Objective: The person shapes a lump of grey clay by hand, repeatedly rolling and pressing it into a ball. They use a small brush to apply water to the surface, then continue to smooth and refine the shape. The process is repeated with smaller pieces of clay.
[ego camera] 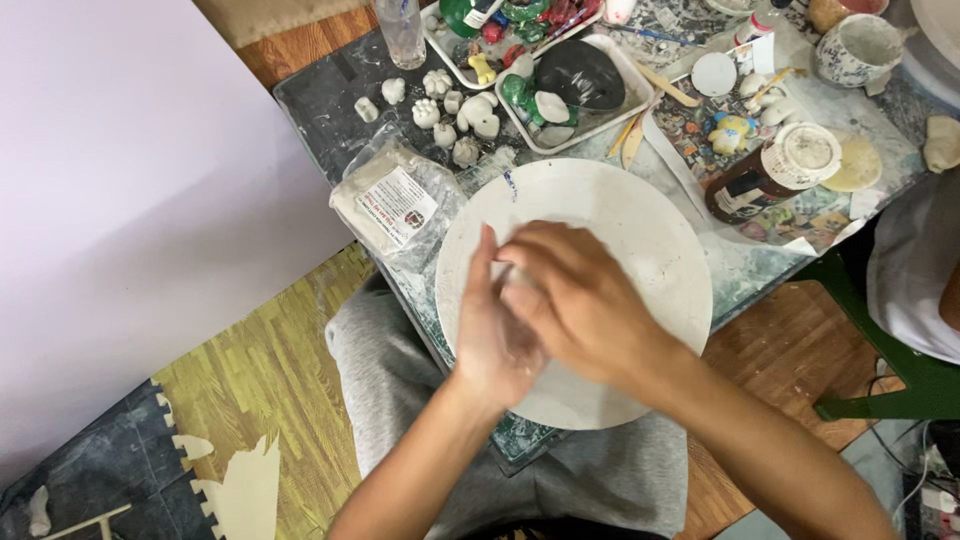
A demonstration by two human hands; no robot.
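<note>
White clay lump [512, 283], axis hidden between hands.

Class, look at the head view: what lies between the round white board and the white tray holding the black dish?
Head view: only a narrow strip of paint-smeared table separates the round white board from the white tray; yellow sticks lie there.

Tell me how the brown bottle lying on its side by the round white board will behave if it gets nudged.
The brown bottle lies on its side, so it would probably roll. Its round body likely feels stiff, perhaps breakable. Small clutter beside it on the table might stop it early.
</note>
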